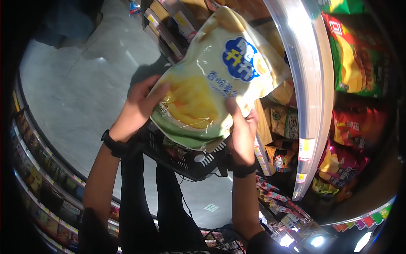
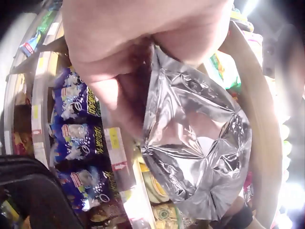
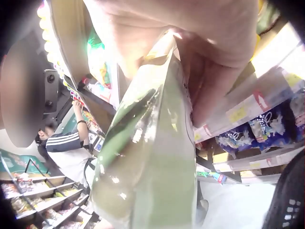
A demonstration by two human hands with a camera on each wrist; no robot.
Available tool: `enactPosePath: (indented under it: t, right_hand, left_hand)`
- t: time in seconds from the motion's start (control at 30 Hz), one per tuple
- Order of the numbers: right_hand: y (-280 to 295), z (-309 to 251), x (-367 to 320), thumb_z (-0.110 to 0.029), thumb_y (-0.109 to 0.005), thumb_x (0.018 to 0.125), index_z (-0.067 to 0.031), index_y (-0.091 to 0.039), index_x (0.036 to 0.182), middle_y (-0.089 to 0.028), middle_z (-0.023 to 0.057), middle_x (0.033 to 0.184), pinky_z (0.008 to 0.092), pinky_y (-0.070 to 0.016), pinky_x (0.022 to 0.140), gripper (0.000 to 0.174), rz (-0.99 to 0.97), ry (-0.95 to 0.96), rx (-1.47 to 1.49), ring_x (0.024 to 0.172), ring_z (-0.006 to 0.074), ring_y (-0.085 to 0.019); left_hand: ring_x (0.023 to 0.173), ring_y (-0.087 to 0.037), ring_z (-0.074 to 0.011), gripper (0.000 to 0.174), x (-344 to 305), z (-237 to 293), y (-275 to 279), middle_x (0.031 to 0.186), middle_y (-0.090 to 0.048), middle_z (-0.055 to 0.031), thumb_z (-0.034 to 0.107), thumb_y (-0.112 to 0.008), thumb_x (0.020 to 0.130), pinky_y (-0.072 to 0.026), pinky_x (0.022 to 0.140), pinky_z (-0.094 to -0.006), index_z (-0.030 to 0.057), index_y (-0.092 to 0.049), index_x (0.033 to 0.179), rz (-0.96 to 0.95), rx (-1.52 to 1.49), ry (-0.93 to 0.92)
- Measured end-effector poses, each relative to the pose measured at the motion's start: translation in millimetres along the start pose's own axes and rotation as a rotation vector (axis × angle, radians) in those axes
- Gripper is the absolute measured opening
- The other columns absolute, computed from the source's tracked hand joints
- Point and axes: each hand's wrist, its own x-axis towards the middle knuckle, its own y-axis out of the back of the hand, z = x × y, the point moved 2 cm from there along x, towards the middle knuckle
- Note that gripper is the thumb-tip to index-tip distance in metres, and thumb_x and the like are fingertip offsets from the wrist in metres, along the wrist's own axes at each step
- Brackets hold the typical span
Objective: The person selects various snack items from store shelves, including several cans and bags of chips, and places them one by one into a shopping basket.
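A large pale yellow and green bag of potato snacks (image 1: 198, 76), with a blue cloud-shaped logo and fries pictured on it, is held up in front of the body. My left hand (image 1: 139, 101) grips its left edge, thumb on the printed front. On the other side, my right hand (image 1: 243, 131) pinches the lower right edge, its thumb over the front too. The crinkled silver end of the bag (image 2: 195, 148) shows in the left wrist view. From the right wrist, the green side of the bag (image 3: 157, 162) fills the middle. Below it sits a black shopping basket (image 1: 192, 165) with slotted sides.
Curved shelves (image 1: 311, 97) of snack bags rise close on the right, with red chip bags (image 1: 359, 127) on them. Blue packets (image 2: 71, 138) line another shelf. More stocked shelving (image 1: 46, 182) runs along the left. Another person (image 3: 66, 143) in a striped-sleeve shirt stands nearby.
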Motion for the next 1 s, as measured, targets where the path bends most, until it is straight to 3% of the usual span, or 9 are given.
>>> enactPosePath:
  t: [0.13,0.2,0.43,0.57,0.7,0.77,0.9,0.97,1.0]
  right_hand:
    - [26,0,-6,-0.010,-0.070,0.097,0.0009,-0.063,0.126,-0.070,0.0062,0.119,0.0307,-0.0488,0.094,0.031,0.090,0.037,0.115,0.105,0.0134,-0.064]
    - [32,3,-10,-0.012,-0.064,0.102,-0.0009,-0.059,0.131,-0.068,0.0080,0.125,0.0318,-0.0488,0.097,0.031,0.101,0.092,0.082,0.111,0.0159,-0.064]
    - [0,21,-26,-0.006,-0.076,0.092,-0.0012,-0.063,0.122,-0.069,0.0052,0.114,0.0304,-0.0521,0.089,0.033,0.099,0.192,0.001,0.101,0.0130,-0.065]
    - [-32,38,-31,-0.008,-0.079,0.089,-0.0003,-0.066,0.120,-0.072,0.0057,0.109,0.0300,-0.0537,0.085,0.035,0.087,0.168,-0.169,0.096,0.0131,-0.067]
    - [-56,64,-29,-0.010,-0.080,0.089,0.0018,-0.068,0.120,-0.074,0.0053,0.096,0.0261,-0.0542,0.079,0.035,0.080,0.164,-0.392,0.085,0.0102,-0.069]
    - [-69,52,-22,-0.013,-0.076,0.093,0.0016,-0.069,0.120,-0.075,0.0054,0.095,0.0266,-0.0549,0.077,0.032,0.006,0.298,-0.604,0.083,0.0115,-0.070]
    - [-95,14,12,-0.002,-0.075,0.089,0.0040,-0.058,0.131,-0.069,0.0144,0.124,0.0335,-0.0540,0.093,0.045,0.109,0.584,-0.752,0.108,0.0211,-0.068]
    - [-118,-15,35,-0.010,-0.069,0.094,0.0027,-0.046,0.149,-0.062,0.0174,0.139,0.0388,-0.0514,0.102,0.060,0.179,1.061,-1.176,0.121,0.0281,-0.064]
    - [-135,-25,46,-0.011,-0.065,0.096,-0.0021,-0.050,0.149,-0.063,0.0155,0.139,0.0391,-0.0513,0.102,0.055,0.173,0.986,-0.801,0.118,0.0283,-0.066]
  left_hand:
    - [0.097,-0.064,-0.0068,0.037,-1,7,-23,0.104,-0.071,-0.0037,0.033,-0.057,0.107,-0.0529,0.087,-0.0263,-0.0008,-0.063,0.122,-0.004,-0.359,0.157]
    - [0.101,-0.065,-0.0089,0.038,2,-2,-28,0.107,-0.070,-0.0050,0.032,-0.056,0.107,-0.0530,0.088,-0.0268,-0.0018,-0.060,0.124,0.009,-0.278,0.123]
    - [0.102,-0.067,-0.0212,0.053,20,-18,-30,0.122,-0.066,-0.0126,0.035,-0.064,0.102,-0.0551,0.086,-0.0335,-0.0030,-0.049,0.136,0.101,0.212,-0.294]
    - [0.114,-0.065,-0.0258,0.059,29,-35,7,0.122,-0.065,-0.0211,0.036,-0.064,0.102,-0.0518,0.095,-0.0369,-0.0017,-0.045,0.144,0.229,0.555,0.009]
    - [0.120,-0.063,-0.0258,0.050,34,-31,18,0.130,-0.064,-0.0229,0.029,-0.054,0.107,-0.0496,0.100,-0.0347,-0.0014,-0.046,0.146,0.045,0.342,-0.170]
    - [0.120,-0.063,-0.0243,0.049,38,-25,31,0.129,-0.064,-0.0212,0.027,-0.053,0.107,-0.0488,0.101,-0.0343,-0.0013,-0.047,0.146,0.059,0.293,-0.180]
    - [0.129,-0.057,-0.0241,0.049,41,53,36,0.141,-0.057,-0.0152,0.016,-0.056,0.106,-0.0466,0.106,-0.0365,0.0013,-0.042,0.151,-0.011,0.047,-0.180]
    - [0.135,-0.052,-0.0242,0.055,50,94,36,0.148,-0.050,-0.0135,0.012,-0.058,0.104,-0.0456,0.109,-0.0378,0.0031,-0.038,0.154,-0.078,0.004,-0.282]
    - [0.137,-0.050,-0.0248,0.057,59,104,35,0.150,-0.047,-0.0137,0.010,-0.058,0.104,-0.0443,0.110,-0.0387,0.0036,-0.035,0.155,-0.106,-0.059,-0.327]
